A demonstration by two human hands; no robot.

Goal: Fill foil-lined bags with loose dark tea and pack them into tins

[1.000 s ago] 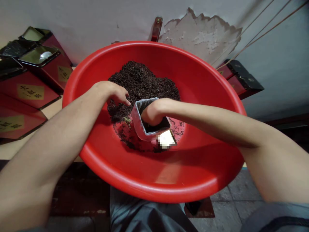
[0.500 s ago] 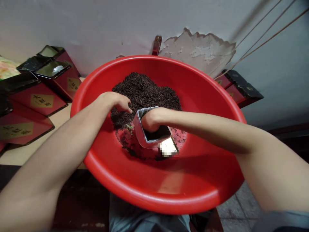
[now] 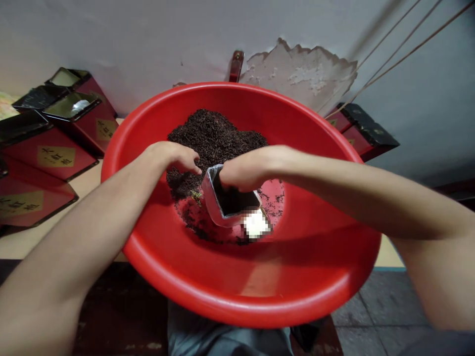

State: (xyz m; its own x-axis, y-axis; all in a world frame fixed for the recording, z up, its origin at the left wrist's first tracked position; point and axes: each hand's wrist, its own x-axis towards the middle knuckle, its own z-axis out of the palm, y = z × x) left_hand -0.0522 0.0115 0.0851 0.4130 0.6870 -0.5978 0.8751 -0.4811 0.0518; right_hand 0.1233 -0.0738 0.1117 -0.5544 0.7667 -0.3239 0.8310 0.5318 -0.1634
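Right hand (image 3: 243, 170) raised to container (image 3: 212, 201) rim; left hand (image 3: 188, 159) beside; grips unclear; basin (image 3: 308, 262) open rightward.

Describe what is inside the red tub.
Dark leaves, a lined box and a bright, blurred item. Whatever lies beneath the box and the hands is covered.

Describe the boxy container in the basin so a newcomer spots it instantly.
Find the big round red plastic basin. Inside, beside the heap of dark, loose leaves, is a boxy, open-topped container with the right hand at its mouth. Crinkled translucent film edges it, unlike the black-rimmed red tins outside.
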